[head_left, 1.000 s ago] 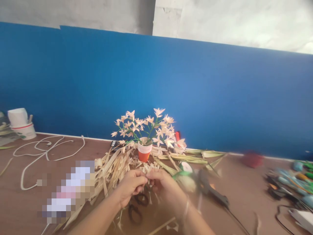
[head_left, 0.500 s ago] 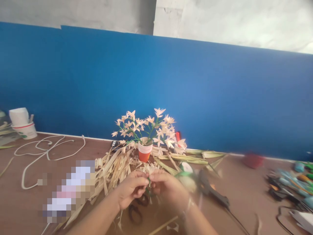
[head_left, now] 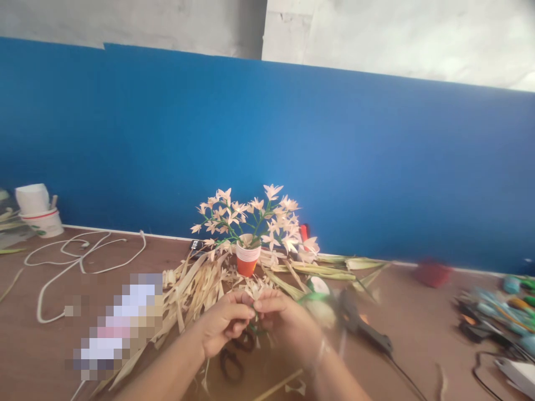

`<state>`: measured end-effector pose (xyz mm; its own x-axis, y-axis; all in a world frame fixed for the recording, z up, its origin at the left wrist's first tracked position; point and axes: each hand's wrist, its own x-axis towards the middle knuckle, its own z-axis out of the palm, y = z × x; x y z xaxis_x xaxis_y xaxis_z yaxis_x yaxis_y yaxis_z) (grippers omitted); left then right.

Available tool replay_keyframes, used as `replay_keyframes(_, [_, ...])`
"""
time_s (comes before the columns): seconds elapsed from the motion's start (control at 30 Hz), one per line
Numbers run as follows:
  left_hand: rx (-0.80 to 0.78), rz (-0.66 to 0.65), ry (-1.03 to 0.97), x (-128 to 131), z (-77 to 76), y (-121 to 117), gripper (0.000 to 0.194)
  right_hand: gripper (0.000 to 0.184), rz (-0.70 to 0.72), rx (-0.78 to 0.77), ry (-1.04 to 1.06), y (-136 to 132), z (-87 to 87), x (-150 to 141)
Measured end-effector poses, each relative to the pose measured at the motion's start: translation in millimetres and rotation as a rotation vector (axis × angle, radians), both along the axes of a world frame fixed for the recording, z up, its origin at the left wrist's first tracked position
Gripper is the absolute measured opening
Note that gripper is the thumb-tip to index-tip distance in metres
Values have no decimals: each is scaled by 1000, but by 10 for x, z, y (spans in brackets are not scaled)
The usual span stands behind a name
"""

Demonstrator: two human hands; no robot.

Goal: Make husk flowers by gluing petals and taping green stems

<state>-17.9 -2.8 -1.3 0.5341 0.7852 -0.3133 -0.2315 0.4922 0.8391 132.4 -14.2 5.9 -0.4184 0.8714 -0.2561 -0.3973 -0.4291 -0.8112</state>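
Pinching a tiny green piece (head_left: 255, 306) right in front of the flower cup (head_left: 246, 267)

Doing some seriously fiddly two-handed stuff here, low over the middle of a brown tabletop (head_left: 418, 340). Holding the green piece in a snug thumb-and-finger grip with the left hand (head_left: 221, 324), and meeting it from the other side with the right hand (head_left: 292, 326), also pinching tight at the same spot. Hiding most of it behind the fingertips, so not really making out its exact shape.

Working just short of the flower cup, orange below, white on top, and bursting with pale flowers (head_left: 272, 191) on green stems. Having a messy heap of dried strips (head_left: 196, 273) spreading out beyond the left hand, plus dark scissors (head_left: 231, 366) lying below the hands. Also spotting a dark glue gun (head_left: 374, 335) over past the right hand, trailing its cord. Seeing a white cable (head_left: 62, 270) looping around on the far left, near a red-rimmed white cup (head_left: 44, 224) by the blue panel (head_left: 209, 122).
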Motion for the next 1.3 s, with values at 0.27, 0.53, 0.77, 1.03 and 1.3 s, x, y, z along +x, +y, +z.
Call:
replay_keyframes(0.27, [22, 7, -10, 0, -26, 18, 18, 13, 19, 33, 13, 4, -22, -3])
replay_keyframes(0.53, [44, 14, 126, -9, -7, 35, 18, 16, -16, 28, -153, 45, 24, 42])
replay_keyframes(0.77, [-26, 53, 94, 18, -53, 32, 20, 17, -40, 39, -221, 83, -38, 38])
replay_keyframes(1.03, [7, 32, 195, 9, -52, 47, 16, 13, -84, 58, -327, 108, -81, 49])
replay_keyframes(1.3, [115, -4, 364, 3, -54, 54, 13, 8, -85, 53, -428, 127, -93, 53])
